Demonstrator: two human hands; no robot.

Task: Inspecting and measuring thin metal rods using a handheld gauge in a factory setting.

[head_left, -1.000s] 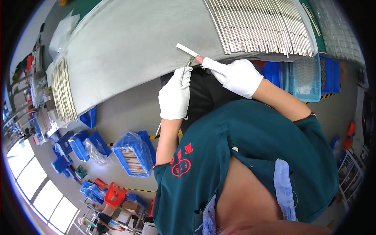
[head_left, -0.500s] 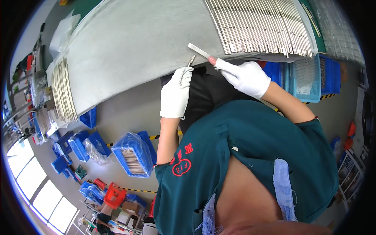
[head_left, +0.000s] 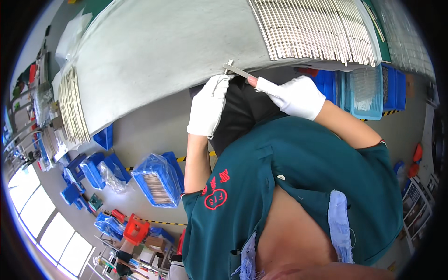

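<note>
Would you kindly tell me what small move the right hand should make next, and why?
Probably a light stroke of the flat strip across the metal rod: the gloved right hand holds the strip crossing the rod near its exposed end, while the gloved left hand grips the rod below. Whether strip and rod touch is hard to tell.
</note>
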